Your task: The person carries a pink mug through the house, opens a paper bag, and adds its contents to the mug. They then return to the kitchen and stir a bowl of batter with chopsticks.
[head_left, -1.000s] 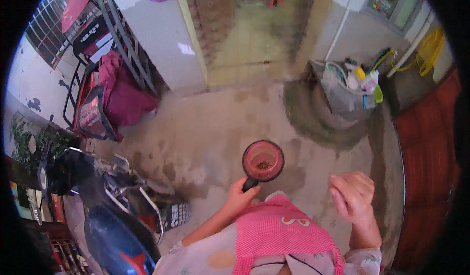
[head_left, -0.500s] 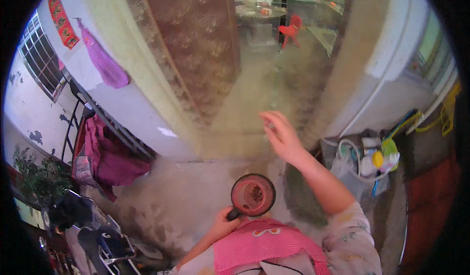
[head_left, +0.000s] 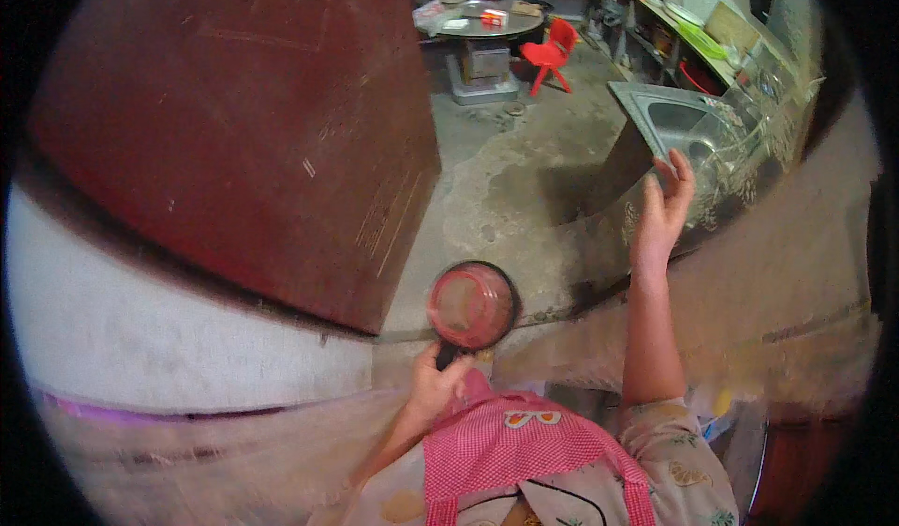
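My left hand (head_left: 435,385) grips the black handle of a small pot (head_left: 472,296) with a pinkish inside, held low in front of my pink checked apron (head_left: 524,451). My right hand (head_left: 667,198) is raised at the right, fingers apart, against a translucent patterned plastic curtain (head_left: 768,123) in the doorway; it appears to be touching the curtain.
A dark red door (head_left: 215,133) stands at the left beside a white wall (head_left: 140,311). Inside are a round table (head_left: 482,28) with bags on it, a red chair (head_left: 552,53), a steel sink (head_left: 646,104) at the right and a long counter (head_left: 702,53) with assorted items.
I have moved forward from the yard into the doorway. My right hand has risen and moved right, and the curtain is shifted aside, showing the room. The pot stays in my left hand.
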Available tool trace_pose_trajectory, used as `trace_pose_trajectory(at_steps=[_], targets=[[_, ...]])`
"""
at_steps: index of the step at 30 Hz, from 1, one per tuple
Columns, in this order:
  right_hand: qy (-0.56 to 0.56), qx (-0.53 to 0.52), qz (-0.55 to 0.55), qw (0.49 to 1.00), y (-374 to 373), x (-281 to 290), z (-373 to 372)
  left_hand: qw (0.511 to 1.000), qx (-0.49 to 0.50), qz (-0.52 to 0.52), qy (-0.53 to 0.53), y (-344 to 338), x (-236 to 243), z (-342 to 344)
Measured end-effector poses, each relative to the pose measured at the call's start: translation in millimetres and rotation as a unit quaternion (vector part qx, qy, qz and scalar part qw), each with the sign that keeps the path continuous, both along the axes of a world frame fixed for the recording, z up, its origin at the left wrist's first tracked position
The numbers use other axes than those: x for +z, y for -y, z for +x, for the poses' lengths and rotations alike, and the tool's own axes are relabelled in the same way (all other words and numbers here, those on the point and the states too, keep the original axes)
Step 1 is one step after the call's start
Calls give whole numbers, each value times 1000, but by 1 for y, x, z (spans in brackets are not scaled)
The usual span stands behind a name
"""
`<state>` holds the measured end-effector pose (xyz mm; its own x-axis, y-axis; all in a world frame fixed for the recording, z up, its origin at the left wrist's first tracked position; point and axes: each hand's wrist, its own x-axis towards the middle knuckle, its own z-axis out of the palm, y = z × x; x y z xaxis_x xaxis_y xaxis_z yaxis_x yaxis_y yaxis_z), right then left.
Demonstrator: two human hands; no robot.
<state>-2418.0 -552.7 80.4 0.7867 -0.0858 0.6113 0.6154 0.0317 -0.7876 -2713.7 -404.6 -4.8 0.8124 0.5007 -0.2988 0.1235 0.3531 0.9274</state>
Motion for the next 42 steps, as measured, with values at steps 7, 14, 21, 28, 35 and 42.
trace_pose_trajectory(at_steps=[7,14,21,28,35,42], targets=[[20,12,-183,983,29,33,81,944,146,289,-62,-133,-38,91],[90,-326,-99,936,-1,17,225,972,195,97,-94,-172,-27,282],[-24,-229,20,973,-91,2,435,994,22,80,-65,-210,3,504],[-7,-90,-139,986,-113,-5,574,991,-108,75,-23,-239,22,703],[-167,-25,-182,969,-133,-68,716,953,-253,167,-13,-254,-6,936],[-144,-89,-277,946,-137,-31,897,899,-371,222,65,-246,6,1179]])
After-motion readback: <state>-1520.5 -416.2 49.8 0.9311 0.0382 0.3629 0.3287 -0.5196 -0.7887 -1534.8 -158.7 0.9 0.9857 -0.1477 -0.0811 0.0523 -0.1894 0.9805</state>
